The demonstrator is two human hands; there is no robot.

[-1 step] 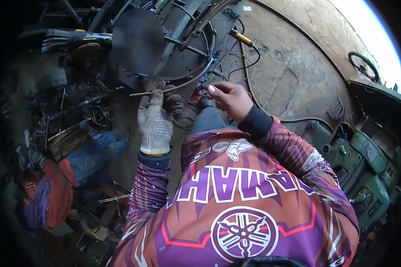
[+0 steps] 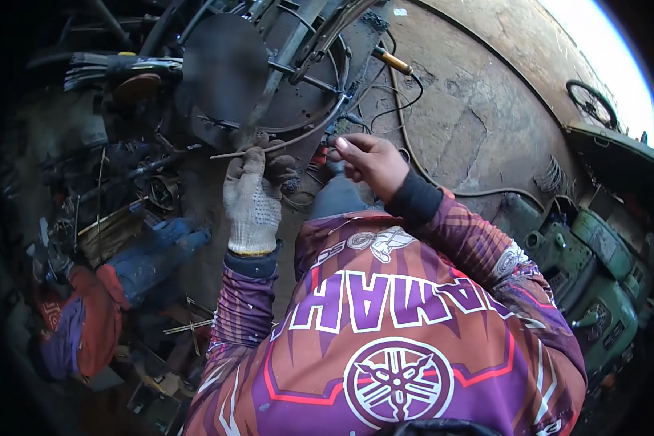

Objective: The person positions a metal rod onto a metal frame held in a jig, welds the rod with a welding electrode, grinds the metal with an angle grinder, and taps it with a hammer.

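Note:
My left hand (image 2: pixel 253 190), in a soiled white knit glove with dark dots, is closed around a thin curved metal rod (image 2: pixel 309 136). One end of the rod sticks out left of the glove; the rest bends up to the right along the rim of a dark round metal piece (image 2: pixel 298 109). My bare right hand (image 2: pixel 374 166) is closed in a pinch to the right of the rod. Whatever lies between its fingertips is too small and dark to name. Beyond the left glove, a blurred grey oval patch (image 2: pixel 225 69) covers part of the metalwork.
A yellow-handled tool (image 2: pixel 394 59) with a black cord lies on the floor at the far side. A hose (image 2: pixel 479 195) runs toward green machinery (image 2: pixel 596 291) on the right. Metal scrap, red cloth (image 2: pixel 98 320) and blue denim (image 2: pixel 149 258) crowd the left. A wheel-like ring (image 2: pixel 591 103) stands far right.

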